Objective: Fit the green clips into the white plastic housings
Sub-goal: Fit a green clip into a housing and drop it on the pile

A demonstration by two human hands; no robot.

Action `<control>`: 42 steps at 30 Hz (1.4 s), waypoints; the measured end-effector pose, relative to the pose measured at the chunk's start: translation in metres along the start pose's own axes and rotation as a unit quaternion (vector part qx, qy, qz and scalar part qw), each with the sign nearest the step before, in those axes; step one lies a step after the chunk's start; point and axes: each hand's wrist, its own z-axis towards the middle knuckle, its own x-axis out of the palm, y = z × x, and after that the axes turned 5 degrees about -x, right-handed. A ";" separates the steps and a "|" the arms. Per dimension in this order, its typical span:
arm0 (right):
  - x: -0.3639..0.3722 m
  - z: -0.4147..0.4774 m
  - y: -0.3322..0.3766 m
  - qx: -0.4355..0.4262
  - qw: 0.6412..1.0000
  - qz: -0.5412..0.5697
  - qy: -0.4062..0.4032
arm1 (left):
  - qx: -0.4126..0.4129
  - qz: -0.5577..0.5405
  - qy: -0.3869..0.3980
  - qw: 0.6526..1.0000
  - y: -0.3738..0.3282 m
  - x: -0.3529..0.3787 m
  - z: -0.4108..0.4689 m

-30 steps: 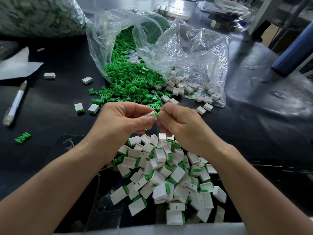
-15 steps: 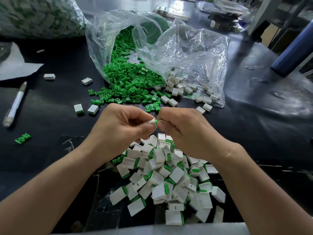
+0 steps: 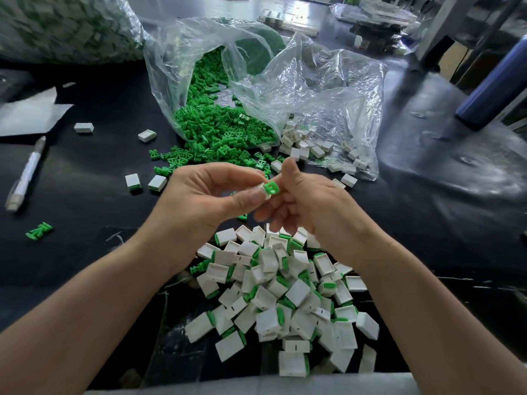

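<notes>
Right at the near edge of the black bench (image 3: pixel 85 252) lies a heap of finished housings (image 3: pixel 285 297), white blocks with green showing at their ends, tumbled over one another. Just above that heap the two hands meet. The left hand (image 3: pixel 205 201) pinches a white housing (image 3: pixel 263 191) between thumb and fingertips, with a green clip (image 3: pixel 270 189) sitting at its open end, facing up. The right hand (image 3: pixel 310 209) is just beside it, thumb raised and fingers loosely curled and blurred; I cannot tell whether it holds anything. Off to the left a stray clip (image 3: pixel 40 230) lies alone, with a white pen (image 3: pixel 25 175) beyond it and two housings (image 3: pixel 145 182) side by side nearer the middle. Farther back, loose green clips (image 3: pixel 216 138) spill onto the bench from a clear plastic bag (image 3: pixel 176 67), and next to them on the right empty white housings (image 3: pixel 310 148) lie in a second clear bag (image 3: pixel 342 89). A sheet of paper (image 3: pixel 28 115) sits at the far left, and a blue cylinder (image 3: pixel 490 89) leans at the far right.
</notes>
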 end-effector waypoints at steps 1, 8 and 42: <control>0.002 0.000 0.000 0.013 0.999 0.032 0.023 | -0.004 -0.013 0.012 1.000 0.000 0.000 0.000; 0.009 -0.001 0.002 0.041 0.994 0.078 0.065 | 0.003 -0.024 0.063 0.998 0.002 0.002 -0.001; 0.013 -0.001 -0.001 0.000 0.983 -0.183 -0.009 | -0.040 -0.044 0.050 0.997 -0.001 0.004 -0.004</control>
